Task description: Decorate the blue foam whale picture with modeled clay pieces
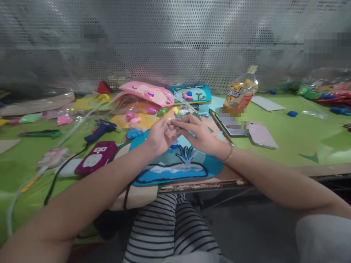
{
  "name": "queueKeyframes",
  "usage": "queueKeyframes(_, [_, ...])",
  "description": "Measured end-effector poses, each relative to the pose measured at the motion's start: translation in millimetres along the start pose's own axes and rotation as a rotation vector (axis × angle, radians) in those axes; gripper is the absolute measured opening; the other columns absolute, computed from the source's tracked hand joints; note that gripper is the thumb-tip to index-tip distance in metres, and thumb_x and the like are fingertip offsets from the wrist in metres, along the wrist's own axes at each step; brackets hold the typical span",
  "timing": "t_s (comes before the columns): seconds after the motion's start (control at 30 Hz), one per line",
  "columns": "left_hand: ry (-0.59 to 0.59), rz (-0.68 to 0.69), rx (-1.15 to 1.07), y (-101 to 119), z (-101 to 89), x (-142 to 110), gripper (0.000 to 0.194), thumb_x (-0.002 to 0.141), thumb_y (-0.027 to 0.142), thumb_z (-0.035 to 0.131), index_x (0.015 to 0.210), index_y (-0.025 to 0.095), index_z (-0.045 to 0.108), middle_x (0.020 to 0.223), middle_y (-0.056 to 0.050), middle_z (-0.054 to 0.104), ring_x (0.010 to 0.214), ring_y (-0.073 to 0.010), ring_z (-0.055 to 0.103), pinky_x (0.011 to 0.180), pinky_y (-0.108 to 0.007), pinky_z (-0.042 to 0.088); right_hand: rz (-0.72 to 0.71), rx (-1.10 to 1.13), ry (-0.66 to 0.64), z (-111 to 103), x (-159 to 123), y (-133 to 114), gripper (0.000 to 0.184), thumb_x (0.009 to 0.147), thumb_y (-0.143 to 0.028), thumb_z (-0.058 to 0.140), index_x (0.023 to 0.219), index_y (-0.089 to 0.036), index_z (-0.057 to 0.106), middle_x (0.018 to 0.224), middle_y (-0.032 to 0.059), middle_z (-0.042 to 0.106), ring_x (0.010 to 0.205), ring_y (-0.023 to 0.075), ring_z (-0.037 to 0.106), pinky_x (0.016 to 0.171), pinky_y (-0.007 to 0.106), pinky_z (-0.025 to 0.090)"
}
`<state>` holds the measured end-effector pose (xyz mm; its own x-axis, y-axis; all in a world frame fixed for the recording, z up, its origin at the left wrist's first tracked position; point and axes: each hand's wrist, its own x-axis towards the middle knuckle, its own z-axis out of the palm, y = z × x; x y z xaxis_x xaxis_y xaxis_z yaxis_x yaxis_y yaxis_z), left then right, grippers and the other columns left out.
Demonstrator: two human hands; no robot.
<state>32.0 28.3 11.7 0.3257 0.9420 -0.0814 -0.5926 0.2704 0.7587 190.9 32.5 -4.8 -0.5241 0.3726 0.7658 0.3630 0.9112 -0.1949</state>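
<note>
My left hand point(162, 137) is turned palm up with its fingers curled in. Over its fingertips, my right hand point(197, 134) presses its fingers, so the two hands meet. Anything between them is too small or hidden to make out. Beneath both hands lies a blue foam sheet point(175, 171) with a painted, dark-outlined water splash. A blue clay lump point(134, 133) in clear wrap rests left of my left hand. Just beyond the hands, small pink point(135, 121) and yellow point(176, 110) clay pieces sit among plastic wrappers.
At left are a blue glue gun point(101, 131), a magenta power box point(95, 157), a white cord and green-handled scissors point(40, 133). Pink point(149, 93) and teal point(192, 94) decorated foam pieces lie behind. A bottle point(241, 89) and a phone point(262, 135) are at right, before a perforated metal panel.
</note>
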Motion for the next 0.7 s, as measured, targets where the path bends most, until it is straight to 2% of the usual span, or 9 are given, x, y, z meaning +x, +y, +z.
queueKeyframes(0.1, [-0.064, -0.06, -0.059, 0.0, -0.6, -3.2, 0.056, 0.097, 0.046, 0.022, 0.1, 0.009, 0.063, 0.078, -0.01, 0.069, 0.071, -0.0171, 0.065, 0.068, -0.027, 0.051, -0.066, -0.134, -0.082, 14.4, -4.8, -13.5, 0.042, 0.096, -0.017, 0.036, 0.136, -0.011, 0.046, 0.111, 0.0157, 0.052, 0.11, 0.0225, 0.05, 0.092, 0.042, 0.049])
queueKeyframes(0.17, [-0.06, -0.079, -0.097, -0.4, 0.0, -6.1, 0.066, 0.095, 0.054, 0.018, 0.118, 0.006, 0.057, 0.094, -0.016, 0.071, 0.089, -0.0233, 0.068, 0.079, -0.034, 0.052, -0.077, -0.24, -0.178, 21.4, -7.2, -20.5, 0.047, 0.097, -0.024, 0.034, 0.141, -0.008, 0.04, 0.12, 0.0194, 0.05, 0.119, 0.0271, 0.046, 0.096, 0.049, 0.046])
queueKeyframes(0.27, [-0.059, -0.047, -0.176, 1.6, 0.0, -8.9, 0.082, 0.091, 0.065, 0.013, 0.135, 0.003, 0.043, 0.119, -0.022, 0.064, 0.113, -0.0284, 0.061, 0.095, -0.041, 0.047, -0.123, -0.31, -0.326, 23.7, -7.5, -26.0, 0.059, 0.098, -0.042, 0.029, 0.145, -0.006, 0.032, 0.141, 0.0225, 0.04, 0.133, 0.0315, 0.036, 0.106, 0.055, 0.035])
queueKeyframes(0.37, [-0.077, 0.006, -0.228, 6.8, -2.0, -10.1, 0.09, 0.087, 0.071, 0.013, 0.141, 0.002, 0.036, 0.132, -0.024, 0.055, 0.125, -0.0293, 0.052, 0.102, -0.041, 0.042, -0.153, -0.325, -0.429, 18.0, -4.5, -26.5, 0.065, 0.099, -0.047, 0.02, 0.149, -0.007, 0.023, 0.153, 0.0199, 0.029, 0.144, 0.0272, 0.022, 0.115, 0.054, 0.019])
queueKeyframes(0.47, [-0.095, -0.01, -0.256, 11.7, -4.5, -10.3, 0.091, 0.086, 0.073, 0.014, 0.143, 0.004, 0.034, 0.137, -0.024, 0.051, 0.129, -0.0303, 0.048, 0.104, -0.043, 0.04, -0.118, -0.359, -0.456, 11.5, -1.9, -26.4, 0.064, 0.1, -0.046, 0.017, 0.151, -0.008, 0.017, 0.156, 0.0182, 0.023, 0.146, 0.025, 0.016, 0.117, 0.055, 0.007])
queueKeyframes(0.53, [-0.12, -0.023, -0.268, 13.1, -6.0, -9.8, 0.092, 0.085, 0.074, 0.014, 0.144, 0.005, 0.032, 0.139, -0.023, 0.049, 0.132, -0.0298, 0.045, 0.107, -0.043, 0.036, -0.141, -0.342, -0.477, 8.8, -1.4, -27.5, 0.066, 0.1, -0.046, 0.016, 0.151, -0.006, 0.015, 0.156, 0.0184, 0.021, 0.147, 0.0237, 0.014, 0.118, 0.052, 0.005])
queueKeyframes(0.63, [-0.166, -0.047, -0.297, 12.8, -6.9, -9.4, 0.094, 0.083, 0.077, 0.014, 0.145, 0.009, 0.031, 0.143, -0.021, 0.045, 0.137, -0.0282, 0.038, 0.111, -0.044, 0.031, -0.276, -0.277, -0.537, 5.9, -1.3, -28.3, 0.069, 0.099, -0.051, 0.012, 0.152, -0.006, 0.009, 0.156, 0.0172, 0.022, 0.147, 0.0208, 0.014, 0.119, 0.047, 0.005])
queueKeyframes(0.7, [-0.177, -0.084, -0.33, 12.3, -5.5, -11.3, 0.092, 0.083, 0.077, 0.016, 0.146, 0.011, 0.03, 0.144, -0.02, 0.044, 0.138, -0.028, 0.037, 0.111, -0.045, 0.03, -0.28, -0.297, -0.526, 3.6, -1.1, -26.9, 0.07, 0.098, -0.052, 0.011, 0.153, -0.009, 0.004, 0.156, 0.0162, 0.023, 0.147, 0.0211, 0.016, 0.119, 0.048, 0.004])
